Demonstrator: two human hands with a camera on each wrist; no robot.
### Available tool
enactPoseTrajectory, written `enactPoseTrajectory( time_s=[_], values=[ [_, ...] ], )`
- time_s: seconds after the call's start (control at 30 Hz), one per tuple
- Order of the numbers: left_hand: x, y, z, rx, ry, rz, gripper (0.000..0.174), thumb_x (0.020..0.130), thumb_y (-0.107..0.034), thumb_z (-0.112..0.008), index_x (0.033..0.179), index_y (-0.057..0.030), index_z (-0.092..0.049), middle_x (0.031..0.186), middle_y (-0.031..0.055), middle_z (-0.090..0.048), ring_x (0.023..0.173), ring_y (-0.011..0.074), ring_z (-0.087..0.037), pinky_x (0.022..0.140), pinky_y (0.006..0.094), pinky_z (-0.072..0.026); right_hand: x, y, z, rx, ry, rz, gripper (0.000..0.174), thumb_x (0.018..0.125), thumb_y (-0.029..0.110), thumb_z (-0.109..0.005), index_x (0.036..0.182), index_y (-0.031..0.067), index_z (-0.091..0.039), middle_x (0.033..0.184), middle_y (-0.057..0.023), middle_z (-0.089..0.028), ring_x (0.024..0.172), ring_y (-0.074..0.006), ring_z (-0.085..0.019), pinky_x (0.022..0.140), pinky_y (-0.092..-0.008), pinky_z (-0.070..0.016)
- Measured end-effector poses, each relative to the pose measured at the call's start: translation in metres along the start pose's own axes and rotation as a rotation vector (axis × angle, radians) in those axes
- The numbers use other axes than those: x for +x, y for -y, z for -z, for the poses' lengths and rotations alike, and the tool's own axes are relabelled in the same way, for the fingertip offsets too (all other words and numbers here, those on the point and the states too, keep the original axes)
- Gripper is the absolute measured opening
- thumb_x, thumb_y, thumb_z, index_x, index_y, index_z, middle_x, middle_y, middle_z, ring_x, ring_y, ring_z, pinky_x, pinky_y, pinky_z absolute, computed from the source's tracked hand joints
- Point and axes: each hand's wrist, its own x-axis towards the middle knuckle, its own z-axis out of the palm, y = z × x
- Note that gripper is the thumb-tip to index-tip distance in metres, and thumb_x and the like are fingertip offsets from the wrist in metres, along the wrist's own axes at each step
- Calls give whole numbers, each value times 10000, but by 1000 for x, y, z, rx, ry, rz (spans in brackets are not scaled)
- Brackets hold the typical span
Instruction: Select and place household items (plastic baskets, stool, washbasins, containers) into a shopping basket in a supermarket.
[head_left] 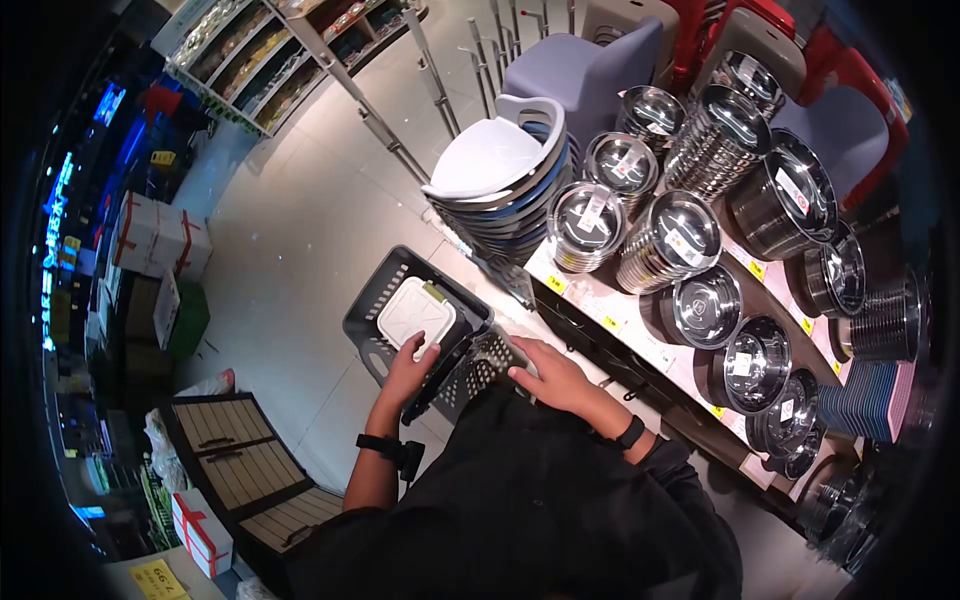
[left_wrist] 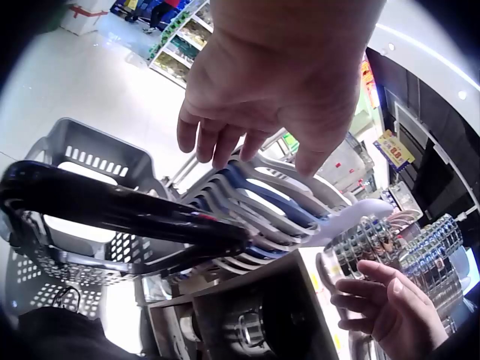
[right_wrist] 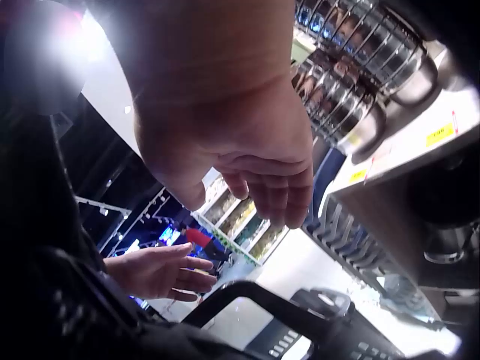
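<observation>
The basket (head_left: pixel 395 262), dark grey with slotted walls, sits low in front of the person in the head view. Inside it lies a white-lidded container (head_left: pixel 412 318) with a green patch at one edge. The left hand (head_left: pixel 405 375) is beside the container in this view, fingers loosely extended and gripping nothing; the right hand (head_left: pixel 553 376) is likewise released, at the other side of the basket. Nearby stand a stack of plastic basins (head_left: pixel 492 160) and a shelf (head_left: pixel 648 345) bearing stacked steel bowls (head_left: pixel 682 240).

In the left wrist view, the left hand hangs open with fingers pointing down, while the basket's black handle (left_wrist: pixel 120 204) crosses the foreground. The right hand shows at lower right, palm open and fingers apart.

In the right wrist view, the right hand's fingers hang relaxed, holding nothing. The left hand is open at lower left, with the handle below.
</observation>
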Motion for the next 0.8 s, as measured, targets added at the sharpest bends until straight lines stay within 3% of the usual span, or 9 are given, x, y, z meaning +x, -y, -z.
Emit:
enactPoseTrajectory(
  time_s=[0.07,0.23,0.27,0.37,0.57,0.73,0.8],
  values=[
    [-18,10,6,-30,50,68,715,897,-435,-655,1405,20,-441,1330,262,-547,1241,326,-540,1023,384,-429,4,1,-18,30,150,-58,627,938,381,-579,1444,61,-391,1431,-187,-454,1321,-339,-443,1067,-418,-383],
    [-45,49,2,-45,335,106,732,840,-493,-691,1356,-10,-502,1231,220,-626,1168,309,-601,974,368,-458,17,7,-65,-96,198,-26,706,898,347,-622,1457,19,-344,1483,-282,-340,1359,-427,-362,1122,-425,-325],
    [-53,68,0,111,317,29,704,838,-503,-675,1337,-32,-519,1217,227,-626,1143,334,-610,956,387,-467,20,8,-87,-117,171,-17,713,894,341,-629,1461,21,-338,1489,-287,-327,1366,-431,-350,1124,-429,-320],
    [-58,79,1,53,291,15,653,836,-512,-652,1296,-60,-550,1124,220,-663,1041,373,-644,895,418,-493,42,11,-106,-181,108,43,723,844,214,-654,1466,37,-331,1503,-298,-285,1387,-449,-303,1126,-455,-309],
    [-48,85,19,85,482,42,586,845,-495,-643,1237,-63,-582,1042,210,-688,1007,369,-655,851,437,-505,68,27,-134,-384,108,-40,714,753,104,-679,1410,107,-400,1495,-291,-273,1354,-465,-332,1093,-486,-349],
    [-43,78,28,53,516,34,491,880,-472,-625,1175,-80,-594,722,51,-670,710,230,-679,687,373,-514,86,18,-142,-416,71,-86,646,723,68,-705,1315,108,-449,1439,-272,-331,1296,-467,-387,1046,-488,-398],
    [-37,81,24,43,494,21,511,887,-466,-632,1199,-65,-580,722,48,-667,668,193,-662,646,342,-510,96,16,-141,-418,85,-97,566,729,80,-717,1241,94,-476,1411,-272,-359,1273,-471,-406,1031,-478,-414]
  ],
)
